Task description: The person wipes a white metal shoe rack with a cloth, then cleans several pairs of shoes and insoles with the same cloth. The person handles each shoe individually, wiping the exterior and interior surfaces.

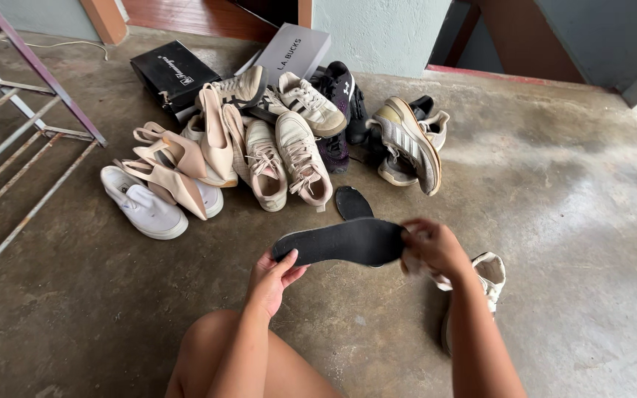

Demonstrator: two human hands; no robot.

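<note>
Holding a dark insole (pixel 340 242) flat above the concrete floor (pixel 569 221), the person has one end in each of the hands so that its broad surface faces up and can be worked on. The left hand (pixel 270 278) pinches the narrow near-left tip between thumb and fingers, steadying it, while the right hand (pixel 436 247) is closed over the right end together with what looks like a pale cloth (pixel 416 267), pressed against the insole's edge. A second dark insole (pixel 352 203) lies on the floor just beyond, set apart from the shoes. Beneath the right forearm a white sneaker (pixel 489 274) rests on the floor, close enough to reach. Farther off, a heap of pale sneakers (pixel 289 158), beige heels (pixel 175 166) and a white slip-on (pixel 141 206) sits bunched together, with a black shoebox (pixel 173 74) and a grey shoebox (pixel 293 50) behind it. A metal rack (pixel 16 147) leans at the far left.
</note>
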